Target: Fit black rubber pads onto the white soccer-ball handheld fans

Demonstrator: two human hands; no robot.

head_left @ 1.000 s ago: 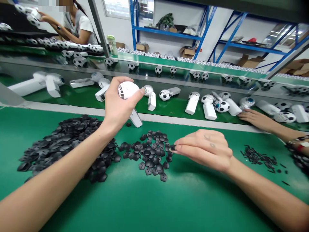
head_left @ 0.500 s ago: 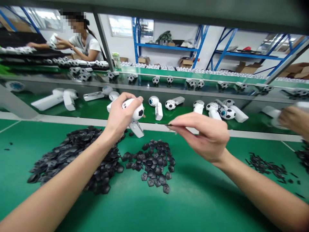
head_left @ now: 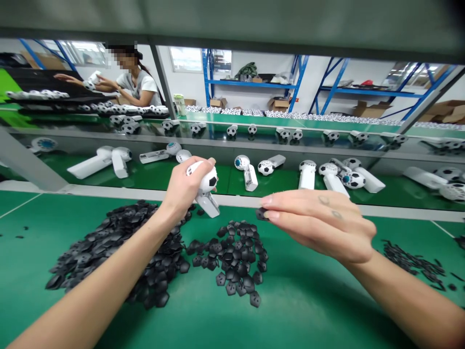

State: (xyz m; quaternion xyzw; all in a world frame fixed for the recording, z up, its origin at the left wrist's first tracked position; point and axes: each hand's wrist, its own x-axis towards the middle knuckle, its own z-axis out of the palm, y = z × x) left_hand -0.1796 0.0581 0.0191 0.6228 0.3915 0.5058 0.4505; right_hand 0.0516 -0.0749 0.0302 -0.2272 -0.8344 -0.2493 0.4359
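My left hand (head_left: 185,186) is wrapped round a white hand-held fan with a football-patterned head (head_left: 205,182), held above the green table (head_left: 298,310). One black patch shows on its round head, and its white handle points down and right. My right hand (head_left: 319,225) pinches a small black pentagon piece (head_left: 260,214) at its fingertips, just right of the fan. Below both hands lies a small heap of black pentagon pieces (head_left: 236,257). A larger heap (head_left: 119,247) spreads to the left under my left forearm.
Beyond the table edge a green conveyor (head_left: 145,174) carries several white football fans (head_left: 308,174). A second belt (head_left: 254,128) behind it holds more. A person (head_left: 134,82) sits at the far left. Small black slivers (head_left: 410,259) lie at the right. Blue shelving (head_left: 301,82) stands behind.
My right hand lifted a black pentagon piece from the small heap and brought it up beside the fan. My left hand turned the fan so a black patch faces me. A co-worker's hand left the right side.
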